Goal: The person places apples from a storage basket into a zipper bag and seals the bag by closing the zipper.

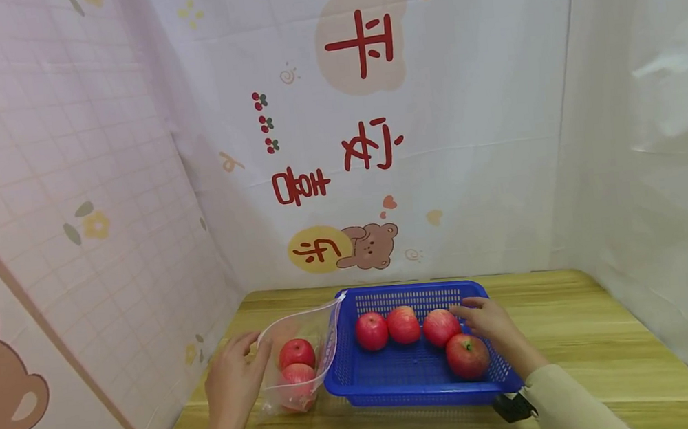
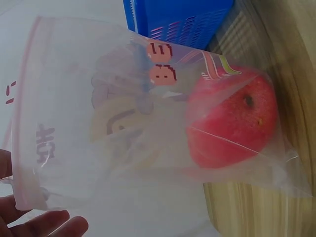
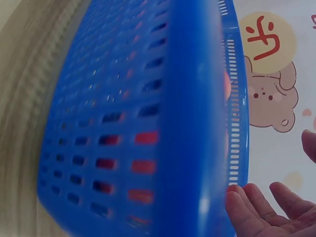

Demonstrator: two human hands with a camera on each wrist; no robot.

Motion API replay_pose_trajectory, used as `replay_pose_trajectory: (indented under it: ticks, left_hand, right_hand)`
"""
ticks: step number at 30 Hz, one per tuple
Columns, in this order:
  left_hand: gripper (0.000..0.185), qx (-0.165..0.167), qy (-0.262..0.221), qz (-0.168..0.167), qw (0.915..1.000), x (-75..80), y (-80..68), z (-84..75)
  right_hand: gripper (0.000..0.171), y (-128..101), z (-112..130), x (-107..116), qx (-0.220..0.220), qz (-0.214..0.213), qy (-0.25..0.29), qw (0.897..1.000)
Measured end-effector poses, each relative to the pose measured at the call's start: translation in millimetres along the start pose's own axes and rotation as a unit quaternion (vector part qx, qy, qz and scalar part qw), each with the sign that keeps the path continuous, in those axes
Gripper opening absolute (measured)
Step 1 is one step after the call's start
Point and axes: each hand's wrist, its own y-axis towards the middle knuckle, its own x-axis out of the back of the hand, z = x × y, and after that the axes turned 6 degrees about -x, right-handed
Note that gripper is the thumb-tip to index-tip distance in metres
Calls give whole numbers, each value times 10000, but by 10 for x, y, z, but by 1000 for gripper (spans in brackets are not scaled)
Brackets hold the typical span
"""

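Bagging apples, by the look of it — left hand (image 1: 231, 384) pinches the bag (image 1: 296, 364) mouth at lower left, two apples inside; right hand (image 1: 490, 325), fingers relaxed, reaches an apple (image 1: 440, 327) in the basket (image 1: 409, 377) — next it needs a firm grasp.

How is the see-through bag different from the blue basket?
The bag is clear, soft plastic, so everything inside shows; the basket is stiff blue plastic with slotted walls. The bag holds two apples; the basket holds four. The left hand holds the bag open; the right hand reaches into the basket. Both sit on the wooden table holding red apples.
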Motion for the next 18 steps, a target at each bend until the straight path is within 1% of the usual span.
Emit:
replay_pose_trajectory:
  ticks: [3,5,10,16,18]
  left_hand:
    - [46,2,15,95,10000,9,-35,12]
    - [47,10,17,96,10000,12,-55,16]
    - [44,-10,-26,-24,10000,-2,-85,27]
    - [41,-62,-28,-166,9998,-22,-99,31]
    - [39,-56,-28,-208,9998,-29,-99,30]
  right_hand:
    - [63,19,-42,24,12,-124,-249,9996]
    - [63,20,-55,34,53,-196,-413,9989]
    - [67,-12,-54,49,158,-205,-827,9962]
    - [62,-47,-54,48,491,-145,-1331,9898]
    - [64,-60,-57,45,560,-86,-1465,9876]
